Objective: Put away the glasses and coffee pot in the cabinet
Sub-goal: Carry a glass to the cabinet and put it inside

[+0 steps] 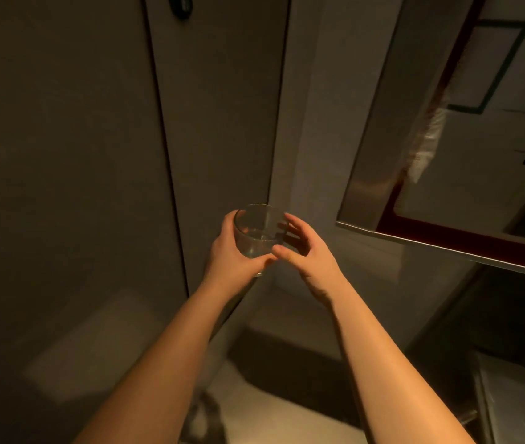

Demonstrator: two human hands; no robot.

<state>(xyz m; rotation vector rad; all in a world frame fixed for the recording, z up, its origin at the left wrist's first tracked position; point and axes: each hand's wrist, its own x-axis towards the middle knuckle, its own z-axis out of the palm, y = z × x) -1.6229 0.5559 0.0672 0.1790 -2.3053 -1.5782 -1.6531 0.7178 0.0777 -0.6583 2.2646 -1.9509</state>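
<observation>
One glass (259,232), rim up, sat gripped in my left hand (232,248); my right hand (302,251) hovered beside it, fingers loose, cabinet door (216,107) directly ahead.

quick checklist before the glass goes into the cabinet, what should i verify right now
1. Grip on the short clear drinking glass: ok, the left hand is wrapped round its side.
2. Right hand free for the door: ok, fingers relaxed beside the glass; whether they touch it, cannot tell.
3. Glass empty: ok, no liquid shows through it.
4. Glass level: not ok, it tilts with its mouth toward the camera.
5. Tall grey cabinet door ahead open: not ok, it looks closed.
6. Shelf space inside: cannot tell, no interior in view.
</observation>
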